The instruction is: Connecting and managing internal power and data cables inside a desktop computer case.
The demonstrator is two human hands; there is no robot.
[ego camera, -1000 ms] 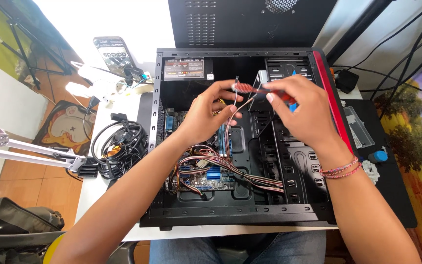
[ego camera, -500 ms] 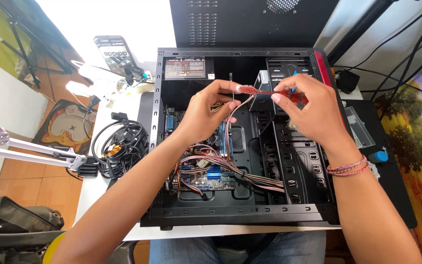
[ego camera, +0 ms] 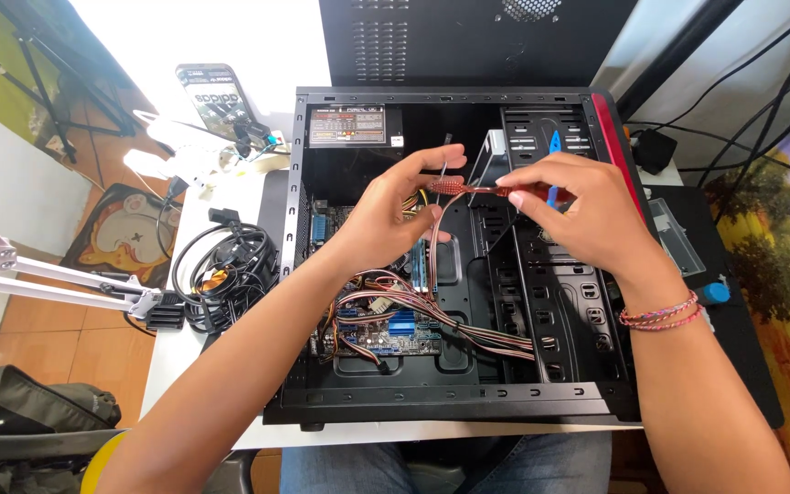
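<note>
A black computer case (ego camera: 294, 274) lies open on its side on the table. Over its middle, my left hand (ego camera: 390, 224) and my right hand (ego camera: 587, 215) pinch the two ends of a thin red flat cable (ego camera: 470, 189), which is stretched nearly level between them. A second strand of the cable hangs down from my left fingers toward the mainboard (ego camera: 386, 325). A bundle of red and white wires (ego camera: 450, 316) crosses the mainboard below my hands. The power supply (ego camera: 347, 128) sits in the case's upper left corner.
Coiled black cables (ego camera: 226, 274) lie left of the case beside a white lamp arm (ego camera: 57, 279). A dark side panel (ego camera: 450, 41) stands behind the case. A blue clip (ego camera: 555, 144) shows in the drive bay, and a small blue object (ego camera: 713, 293) lies right of the case.
My hands have drawn apart a little, the right one moving right, so the red cable now runs straighter between them. The case has not moved.
</note>
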